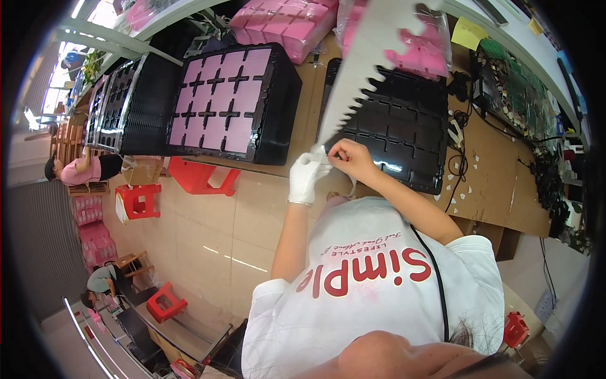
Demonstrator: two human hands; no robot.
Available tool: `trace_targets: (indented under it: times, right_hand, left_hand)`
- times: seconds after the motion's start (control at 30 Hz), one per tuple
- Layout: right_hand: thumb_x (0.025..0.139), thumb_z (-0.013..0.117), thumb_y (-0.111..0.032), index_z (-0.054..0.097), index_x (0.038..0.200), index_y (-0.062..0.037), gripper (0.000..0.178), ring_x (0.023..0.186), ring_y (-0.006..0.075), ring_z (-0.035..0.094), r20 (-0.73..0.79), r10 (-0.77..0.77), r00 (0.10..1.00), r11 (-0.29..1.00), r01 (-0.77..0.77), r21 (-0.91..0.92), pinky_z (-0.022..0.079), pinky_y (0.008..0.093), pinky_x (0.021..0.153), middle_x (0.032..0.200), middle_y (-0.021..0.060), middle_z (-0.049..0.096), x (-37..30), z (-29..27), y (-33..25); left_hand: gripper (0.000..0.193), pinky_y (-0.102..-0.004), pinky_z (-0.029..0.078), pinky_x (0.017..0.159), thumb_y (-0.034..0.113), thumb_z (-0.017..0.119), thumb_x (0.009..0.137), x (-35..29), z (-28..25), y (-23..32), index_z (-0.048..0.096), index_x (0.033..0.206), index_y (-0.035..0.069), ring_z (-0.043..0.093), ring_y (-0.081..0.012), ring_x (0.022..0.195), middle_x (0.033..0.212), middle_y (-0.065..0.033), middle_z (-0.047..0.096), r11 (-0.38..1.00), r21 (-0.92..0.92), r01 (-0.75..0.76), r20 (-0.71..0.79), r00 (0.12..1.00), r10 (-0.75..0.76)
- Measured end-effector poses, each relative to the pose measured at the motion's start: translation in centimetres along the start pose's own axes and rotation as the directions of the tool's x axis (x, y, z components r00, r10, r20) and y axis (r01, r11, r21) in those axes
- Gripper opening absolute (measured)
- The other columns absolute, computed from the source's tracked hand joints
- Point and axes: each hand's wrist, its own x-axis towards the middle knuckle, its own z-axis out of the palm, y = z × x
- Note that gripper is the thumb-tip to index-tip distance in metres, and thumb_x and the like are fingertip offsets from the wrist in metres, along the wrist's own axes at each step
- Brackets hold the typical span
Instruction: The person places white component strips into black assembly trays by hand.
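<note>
A long white strip [358,79] with one notched, tooth-like edge slants down in front of me, wide at the top and narrow at its lower end. My left hand [307,179], in a white glove, has its fingers closed at that narrow end. Right beside it, my bare right hand [353,159] is curled in a pinch; what lies between its fingertips is too small to make out. Beyond my hands, a black compartmented tray [413,161] lies on the brown bench top [492,183], partly hidden by the strip.
Left on the bench stands a black tray stack [278,104] with pink sheets on top, beside another black stack [146,104]. Pink bagged packs [284,25] sit behind. Cables [463,161], white scraps and green boards [514,95] lie right. Red stools [142,202] and two people are at left.
</note>
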Motion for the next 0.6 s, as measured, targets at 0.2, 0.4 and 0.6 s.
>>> trace_targets:
  times: [0.2,0.4,0.6]
  right_hand:
    - [0.073,0.072,-0.008,0.065,0.079,-0.0048,0.01,0.056,0.0144,0.039,0.078,-0.265,0.961,0.959,0.271,-0.078,0.036,0.0291,0.053,0.064,0.0027,0.04,0.0,-0.6,-1.2]
    - [0.075,0.065,-0.013,0.058,0.08,-0.0025,0.014,0.081,0.0328,0.06,0.156,-0.199,0.967,0.774,0.253,-0.58,0.048,0.0412,0.075,0.081,0.0136,0.061,3.3,-0.4,3.2]
    - [0.073,0.067,-0.014,0.058,0.08,-0.0018,0.016,0.083,0.0337,0.061,0.086,-0.107,0.991,0.797,0.137,-0.589,0.048,0.0417,0.075,0.084,0.0152,0.062,3.6,0.2,2.9]
  left_hand:
    - [0.025,-0.0206,0.047,0.055,0.029,0.067,0.088,0.6,-1.5,0.2,0.059,0.082,0.006,0.06,-0.0096,0.06,0.079,-0.005,0.064,0.98,0.186,-0.077,-0.101,0.99,0.097]
    - [0.03,-0.0208,0.048,0.054,0.029,0.07,0.086,0.9,-2.3,0.9,0.056,0.076,0.005,0.061,-0.0115,0.057,0.07,-0.0044,0.061,0.967,0.223,-0.127,-0.115,0.981,0.155]
    - [0.03,-0.0213,0.049,0.055,0.029,0.071,0.085,0.8,-2.5,0.6,0.056,0.077,0.005,0.061,-0.0111,0.057,0.07,-0.0042,0.061,0.969,0.213,-0.125,-0.081,0.986,0.145]
